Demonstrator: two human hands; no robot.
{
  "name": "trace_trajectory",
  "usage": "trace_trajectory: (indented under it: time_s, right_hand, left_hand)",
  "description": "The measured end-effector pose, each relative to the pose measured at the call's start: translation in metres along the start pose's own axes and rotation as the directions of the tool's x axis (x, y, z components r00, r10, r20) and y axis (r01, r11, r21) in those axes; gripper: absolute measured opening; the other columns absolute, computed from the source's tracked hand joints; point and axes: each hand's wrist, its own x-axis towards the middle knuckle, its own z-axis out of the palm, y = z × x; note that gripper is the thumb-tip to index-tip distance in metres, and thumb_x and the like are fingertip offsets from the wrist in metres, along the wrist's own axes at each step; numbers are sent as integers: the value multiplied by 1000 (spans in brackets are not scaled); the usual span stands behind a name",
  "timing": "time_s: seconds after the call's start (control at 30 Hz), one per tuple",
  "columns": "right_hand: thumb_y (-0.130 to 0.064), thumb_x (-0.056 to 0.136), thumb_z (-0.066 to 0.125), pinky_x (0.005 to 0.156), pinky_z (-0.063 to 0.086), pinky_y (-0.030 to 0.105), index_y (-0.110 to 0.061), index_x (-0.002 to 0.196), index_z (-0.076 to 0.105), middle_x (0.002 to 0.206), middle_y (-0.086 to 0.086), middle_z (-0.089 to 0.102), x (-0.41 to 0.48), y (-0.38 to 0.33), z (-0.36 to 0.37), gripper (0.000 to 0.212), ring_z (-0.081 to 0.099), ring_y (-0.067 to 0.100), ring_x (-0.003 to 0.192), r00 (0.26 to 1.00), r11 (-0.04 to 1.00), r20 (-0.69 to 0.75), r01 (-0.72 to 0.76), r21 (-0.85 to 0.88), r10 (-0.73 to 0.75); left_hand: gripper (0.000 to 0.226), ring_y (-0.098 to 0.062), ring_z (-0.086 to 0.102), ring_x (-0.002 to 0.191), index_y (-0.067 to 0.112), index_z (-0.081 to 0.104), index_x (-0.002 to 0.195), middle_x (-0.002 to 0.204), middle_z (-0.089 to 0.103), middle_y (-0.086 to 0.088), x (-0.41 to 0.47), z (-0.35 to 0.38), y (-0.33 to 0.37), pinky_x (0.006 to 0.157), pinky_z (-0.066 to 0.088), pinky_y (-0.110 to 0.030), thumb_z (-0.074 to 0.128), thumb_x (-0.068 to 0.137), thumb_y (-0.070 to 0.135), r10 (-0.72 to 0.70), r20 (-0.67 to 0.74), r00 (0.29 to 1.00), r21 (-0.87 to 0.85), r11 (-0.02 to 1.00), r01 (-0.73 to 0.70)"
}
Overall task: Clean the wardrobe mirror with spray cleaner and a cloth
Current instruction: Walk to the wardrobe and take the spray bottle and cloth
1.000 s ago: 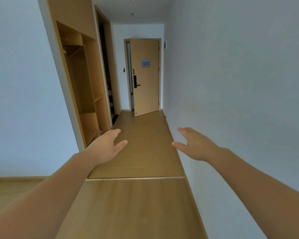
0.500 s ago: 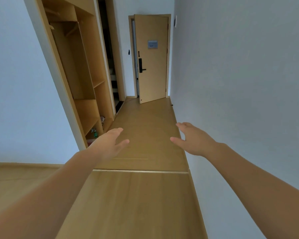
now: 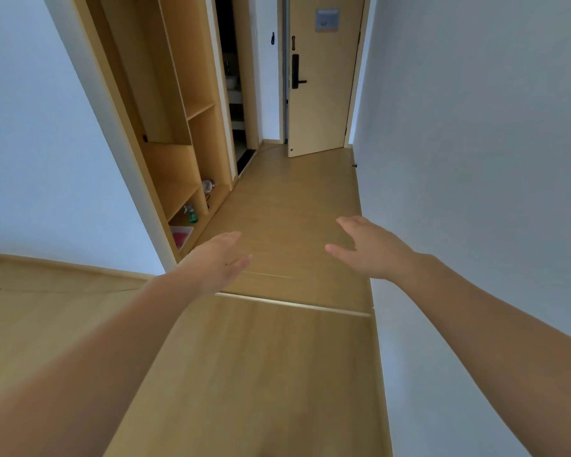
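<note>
a: what have the hands got?

b: nothing. the left hand [image 3: 218, 258] and the right hand [image 3: 373, 249] are both held out in front, fingers straight and a little spread, palms down, well apart from each other. two hands, no tools.

a: why hold them out like that?

b: my guess is they're kept free because the gear has to be fetched first. the spray bottle [image 3: 192, 215], green with a pale trigger, stands upright in the lowest compartment of the open wardrobe [image 3: 165, 94]. it's beyond the left hand, nearer to it than to the right.

a: and the cloth?

b: just beside the bottle, on our side of it, a pink thing [image 3: 180, 238] lies in the same bottom bay. it could be the cloth, but i can't tell from here. a sensible spot if so: low down, both in one reach.

a: the count?

b: one bottle, one pink thing, one rounded appliance [image 3: 208, 185] in the next bay along, one door [image 3: 320, 77] at the corridor's end.

a: the mirror?

b: none that i can see from where we stand. i'd say no cleaning has begun.
</note>
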Motion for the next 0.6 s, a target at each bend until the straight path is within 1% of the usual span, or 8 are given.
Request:
trace_trajectory:
  time_s: [0.17, 0.3, 0.37, 0.47, 0.6]
  right_hand:
    - [-56, 95, 44, 111, 35, 41, -17, 153, 20, 160, 4, 19, 70, 7, 15, 74, 36, 21, 139, 1000, 1000, 23, 2, -29, -1]
    - [-56, 95, 43, 112, 34, 41, -18, 154, 18, 160, 4, 20, 138, 6, 22, 74, 32, 20, 142, 999, 998, 42, -7, -67, 10]
    - [-56, 95, 43, 111, 34, 40, -18, 154, 18, 160, 3, 20, 171, 4, 22, 74, 34, 20, 140, 999, 997, 46, -24, -68, 27]
    - [-55, 96, 43, 110, 35, 39, -18, 154, 19, 160, 2, 20, 214, 0, 22, 73, 38, 20, 137, 997, 997, 61, -41, -64, 45]
    - [-55, 95, 44, 110, 35, 42, -17, 153, 20, 159, 4, 22, 258, 2, 28, 73, 33, 21, 141, 996, 997, 72, -48, -59, 53]
  left_hand:
    - [69, -22, 31, 141, 23, 20, 153, 157, 28, 0, 67, 8, -26, 111, 30, -36, 45, 95, 53, -16, 30, 999, -18, 1000, 17]
    - [68, -21, 31, 141, 21, 22, 152, 156, 30, -2, 132, 6, -52, 111, 28, -34, 45, 96, 51, 22, 33, 999, -19, 1000, -21]
    - [68, -20, 31, 141, 19, 23, 152, 156, 30, -2, 163, 0, -66, 111, 27, -33, 45, 96, 51, 36, 27, 999, -7, 999, -36]
    - [68, -20, 32, 141, 21, 22, 152, 156, 30, -1, 205, -8, -83, 111, 29, -34, 45, 96, 50, 23, 46, 999, -13, 1000, -22]
    - [68, -21, 30, 142, 20, 21, 152, 157, 28, -3, 249, -13, -101, 112, 27, -35, 45, 96, 50, 10, 71, 997, -29, 1000, -8]
